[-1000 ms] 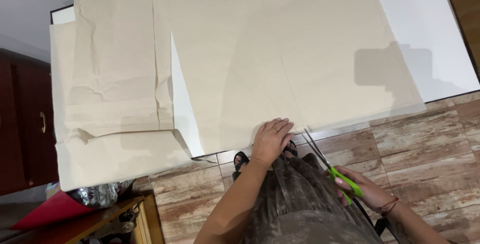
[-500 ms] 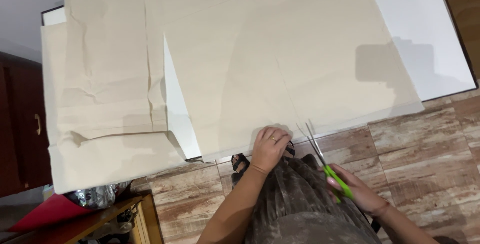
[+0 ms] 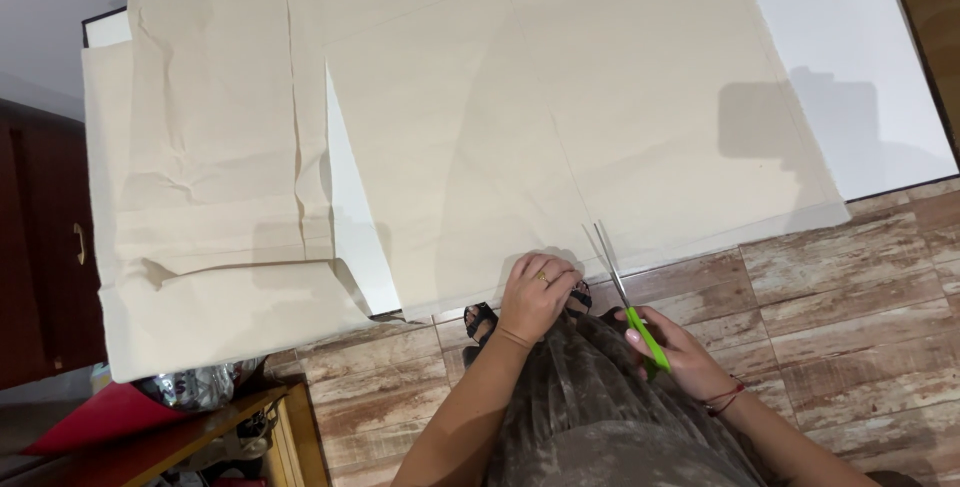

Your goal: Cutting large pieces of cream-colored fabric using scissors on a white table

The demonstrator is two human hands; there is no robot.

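Much of the person is cut off at the bottom edge: only the forearms, a patterned dark skirt (image 3: 600, 407) and the toes of black sandals (image 3: 480, 319) are seen. The right hand (image 3: 672, 347) is closed around the green handles of a pair of scissors (image 3: 622, 292); the finger holes are hidden under the fingers. The blades are slightly parted, and their tips lie at the near edge of a large sheet of beige cloth (image 3: 560, 97). Whether the cloth is already caught between the blades cannot be made out. The left hand (image 3: 538, 292) is laid flat on the cloth just beside the blades, fingers together and pressed down, a ring worn on one finger.

The cloth is spread over a white table (image 3: 860, 67), its near edge hanging a little past the table's rim. A second, folded and creased piece of beige cloth (image 3: 210, 197) is laid at the left end, drooping over the edge. The top of the cloth is cut off by the frame.

The floor (image 3: 850, 317) is covered with brown wood-look tiles. A dark wooden cabinet (image 3: 45, 247) stands at the left, and below it a low shelf is partly seen with something red (image 3: 100, 417) and something shiny and crumpled (image 3: 195, 387), both hard to identify.
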